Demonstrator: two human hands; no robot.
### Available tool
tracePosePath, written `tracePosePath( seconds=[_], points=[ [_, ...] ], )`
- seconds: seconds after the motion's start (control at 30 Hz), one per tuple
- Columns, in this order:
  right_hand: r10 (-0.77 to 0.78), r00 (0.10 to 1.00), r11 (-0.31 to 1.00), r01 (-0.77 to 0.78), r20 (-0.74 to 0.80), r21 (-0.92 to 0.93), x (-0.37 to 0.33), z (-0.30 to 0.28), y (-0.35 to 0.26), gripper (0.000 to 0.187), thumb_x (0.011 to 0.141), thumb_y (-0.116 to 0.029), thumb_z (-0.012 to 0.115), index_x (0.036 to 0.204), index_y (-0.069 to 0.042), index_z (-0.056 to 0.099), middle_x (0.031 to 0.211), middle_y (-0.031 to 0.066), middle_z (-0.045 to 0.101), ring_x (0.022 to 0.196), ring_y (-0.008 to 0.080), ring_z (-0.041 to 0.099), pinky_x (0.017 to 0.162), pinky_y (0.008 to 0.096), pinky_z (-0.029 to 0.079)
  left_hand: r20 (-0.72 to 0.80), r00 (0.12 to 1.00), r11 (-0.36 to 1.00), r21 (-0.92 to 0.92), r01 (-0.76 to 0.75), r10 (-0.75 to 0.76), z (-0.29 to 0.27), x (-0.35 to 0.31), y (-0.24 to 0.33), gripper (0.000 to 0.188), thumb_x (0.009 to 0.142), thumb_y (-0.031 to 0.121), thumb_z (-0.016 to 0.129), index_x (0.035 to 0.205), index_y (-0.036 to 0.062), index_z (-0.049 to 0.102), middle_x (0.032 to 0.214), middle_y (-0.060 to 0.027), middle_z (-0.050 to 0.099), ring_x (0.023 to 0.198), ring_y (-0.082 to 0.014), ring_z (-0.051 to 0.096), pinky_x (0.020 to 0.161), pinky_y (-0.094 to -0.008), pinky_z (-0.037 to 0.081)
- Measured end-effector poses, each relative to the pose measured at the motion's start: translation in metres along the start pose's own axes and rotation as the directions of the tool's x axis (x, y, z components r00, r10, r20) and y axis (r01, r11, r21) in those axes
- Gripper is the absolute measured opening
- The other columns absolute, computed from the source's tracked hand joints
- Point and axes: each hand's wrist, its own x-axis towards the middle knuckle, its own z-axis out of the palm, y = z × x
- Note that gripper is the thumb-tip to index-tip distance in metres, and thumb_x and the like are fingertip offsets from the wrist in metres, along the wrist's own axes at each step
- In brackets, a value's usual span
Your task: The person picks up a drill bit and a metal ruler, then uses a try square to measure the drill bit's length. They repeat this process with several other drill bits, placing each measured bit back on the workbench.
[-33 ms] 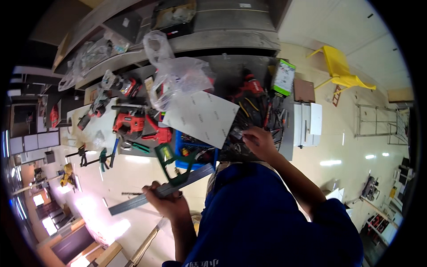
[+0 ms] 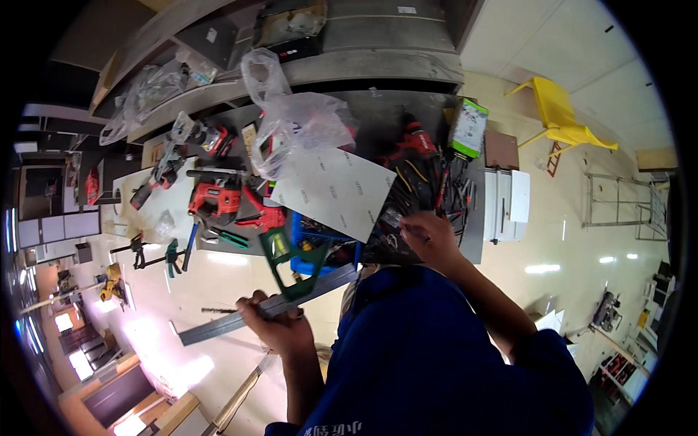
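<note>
My left hand (image 2: 278, 328) is wrapped round a grey metal bar (image 2: 211, 330), which slants up to the right in front of the table. Against the bar, above my fingers, is a green frame-shaped tool (image 2: 320, 260) with a yellow-green insert; how the two are joined I cannot make out. My right hand (image 2: 436, 245) is over the table's near edge, its fingers curled and its fingertips at a small clear packet (image 2: 391, 217). What those fingers hold, if anything, is hidden. Loose hand tools (image 2: 458, 200) lie around it, and a white printed board (image 2: 334, 192) lies to its left.
On the dark table are a red cordless drill (image 2: 414, 142), a clear plastic bag (image 2: 302, 120), a red jigsaw (image 2: 217, 200) and a green-white box (image 2: 467, 129). A blue bin (image 2: 297, 236) stands at the front edge. Clamps (image 2: 172, 258) hang at left; a yellow chair (image 2: 556, 112) stands far right.
The green tool and bar have shifted slightly right. The fingers of my right hand have curled in a little by the clear packet, and the whole view has moved slightly.
</note>
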Motion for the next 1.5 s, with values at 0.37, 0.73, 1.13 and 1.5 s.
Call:
tracePosePath(
  seconds=[0.37, 0.73, 1.13, 1.5],
  points=[
    [-0.43, 0.903, 0.894, 0.426, -0.009, 0.141, -0.016, -0.01, -0.131, 0.023, 0.071, 0.0, 0.078, 0.092, -0.004, 0.069, 0.093, 0.0071, 0.059, 0.081, 0.0189, 0.06, 0.069, 0.0278, 0.049, 0.377, 0.926, 1.0, 0.005, -0.031, 0.027, 0.042, -0.019, 0.01, 0.031, 0.098, 0.046, 0.044, 0.086, 0.0184, 0.038, 0.066, 0.0055, 0.036, 0.039, -0.0036, 0.026, 0.035, -0.0195, 0.026],
    [-0.491, 0.871, 0.864, 0.49, -0.024, 0.111, -0.021, -0.012, -0.14, 0.026, 0.069, 0.005, 0.077, 0.093, -0.002, 0.069, 0.09, 0.0071, 0.055, 0.074, 0.0174, 0.058, 0.062, 0.0272, 0.047, 0.423, 0.898, 0.993, -0.062, -0.102, 0.119, 0.048, -0.036, 0.014, 0.03, 0.102, 0.039, 0.036, 0.085, 0.015, 0.043, 0.061, 0.0034, 0.035, 0.033, -0.0056, 0.026, 0.029, -0.0203, 0.025],
    [-0.474, 0.88, 0.869, 0.473, -0.027, 0.143, -0.021, -0.009, -0.134, 0.022, 0.068, 0.006, 0.076, 0.087, -0.001, 0.068, 0.095, 0.0092, 0.055, 0.076, 0.0187, 0.058, 0.063, 0.0283, 0.048, 0.444, 0.893, 0.997, -0.051, -0.058, 0.075, 0.038, -0.037, 0.013, 0.031, 0.102, 0.042, 0.034, 0.087, 0.0153, 0.04, 0.062, 0.0025, 0.035, 0.037, -0.0061, 0.031, 0.034, -0.0201, 0.03],
    [-0.555, 0.813, 0.808, 0.577, -0.175, 0.12, -0.022, -0.004, -0.136, 0.02, 0.07, 0.0, 0.08, 0.087, -0.004, 0.07, 0.093, 0.0073, 0.059, 0.076, 0.0167, 0.061, 0.063, 0.0267, 0.051, 0.407, 0.909, 0.993, -0.105, -0.055, 0.094, 0.045, -0.044, 0.014, 0.031, 0.102, 0.04, 0.035, 0.086, 0.0149, 0.041, 0.059, 0.0034, 0.032, 0.034, -0.0037, 0.024, 0.03, -0.0188, 0.023]
  ],
)
